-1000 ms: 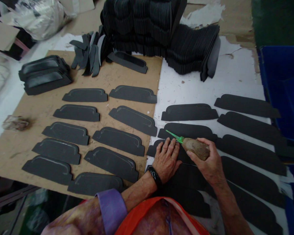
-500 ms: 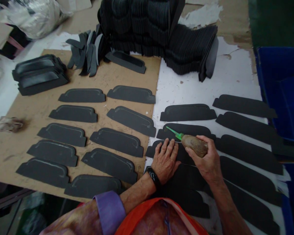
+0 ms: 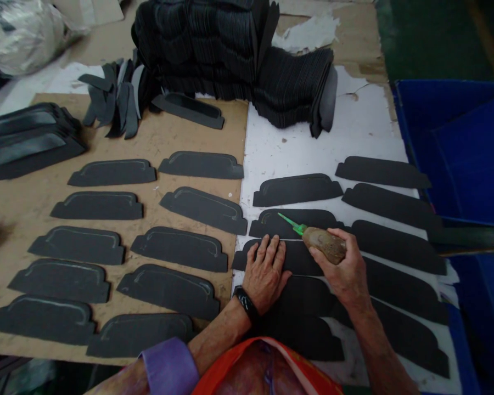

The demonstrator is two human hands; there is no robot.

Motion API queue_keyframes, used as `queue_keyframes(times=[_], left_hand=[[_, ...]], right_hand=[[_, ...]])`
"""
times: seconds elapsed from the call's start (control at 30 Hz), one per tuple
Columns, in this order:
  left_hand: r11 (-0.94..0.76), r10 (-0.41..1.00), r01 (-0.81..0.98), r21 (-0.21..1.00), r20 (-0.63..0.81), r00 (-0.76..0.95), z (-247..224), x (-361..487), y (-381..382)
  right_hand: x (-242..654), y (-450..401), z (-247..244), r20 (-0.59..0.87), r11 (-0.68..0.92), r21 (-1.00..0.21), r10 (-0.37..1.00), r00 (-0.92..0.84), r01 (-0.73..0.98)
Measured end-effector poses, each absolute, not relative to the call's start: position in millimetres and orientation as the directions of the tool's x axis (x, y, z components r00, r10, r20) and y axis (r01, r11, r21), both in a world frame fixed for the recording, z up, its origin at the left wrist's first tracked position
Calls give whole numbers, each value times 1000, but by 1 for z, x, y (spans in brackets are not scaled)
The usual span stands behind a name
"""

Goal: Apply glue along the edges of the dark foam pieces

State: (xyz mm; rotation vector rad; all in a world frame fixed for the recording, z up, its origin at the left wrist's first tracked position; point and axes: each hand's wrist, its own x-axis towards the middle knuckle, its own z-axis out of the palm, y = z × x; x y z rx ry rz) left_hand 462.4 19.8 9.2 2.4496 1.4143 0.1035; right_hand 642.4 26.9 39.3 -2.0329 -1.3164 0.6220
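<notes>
My right hand is wrapped round a brownish, grimy glue bottle with a thin green nozzle. The nozzle tip is at the upper left part of a black foam-like piece, where a faint line follows its curved edge. Flat, with fingers stretched out, my left hand rests on the black piece just below. A dark band circles the left wrist. Whether the tip touches the surface cannot be made out.
Marked black pieces lie in rows on brown board at left. More pieces lie on white paper at right. Behind stand a tall stack of black pieces and a smaller pile. Blue bins flank the table's right side.
The bottle's nozzle has moved a little rightwards along the piece's upper edge, and a faint line shows behind it. My left hand stays on the lower piece. The camera view has shifted.
</notes>
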Motion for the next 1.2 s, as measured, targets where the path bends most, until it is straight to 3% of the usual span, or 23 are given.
queue_keyframes(times=[0.8, 1.2], left_hand=[[-478, 866, 836, 270, -17, 500, 11, 466, 26], [-464, 866, 839, 283, -52, 497, 15, 467, 28]], right_hand=[[693, 5, 46, -11, -439, -678, 808, 589, 590], [705, -3, 47, -9, -518, -636, 746, 666, 572]])
